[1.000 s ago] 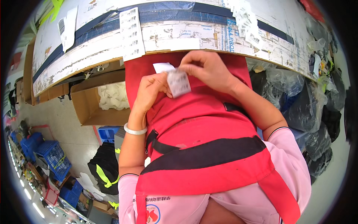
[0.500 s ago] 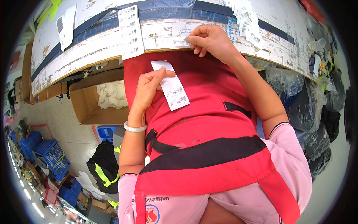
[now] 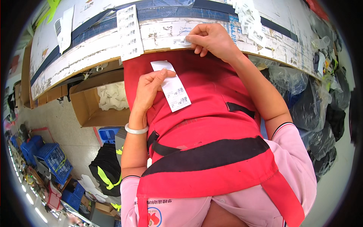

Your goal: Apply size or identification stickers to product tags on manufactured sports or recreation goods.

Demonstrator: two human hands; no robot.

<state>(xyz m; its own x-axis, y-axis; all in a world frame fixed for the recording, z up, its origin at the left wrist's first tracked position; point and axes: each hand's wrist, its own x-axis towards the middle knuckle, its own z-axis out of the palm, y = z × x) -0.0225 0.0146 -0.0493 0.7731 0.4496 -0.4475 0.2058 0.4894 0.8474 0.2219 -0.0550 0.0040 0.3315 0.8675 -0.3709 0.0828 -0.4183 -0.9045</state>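
My left hand is closed on a strip of white barcode labels, thumb on top, held over my red apron. The strip's upper part is blank and two printed labels show at its lower end. At the table's near edge my right hand pinches the right end of a small white barcode label between thumb and forefinger. This label is against the table edge; whether it is stuck down I cannot tell. To its left, a longer sheet of barcode labels hangs slightly over the edge.
The worn white cardboard tabletop carries blue tape, a pile of loose labels and another label strip. Below left, a cardboard box holds white scraps. Plastic bags crowd the right side; a blue crate stands on the floor.
The view has shifted very slightly. Both hands keep their grips, with no clear movement against the table.
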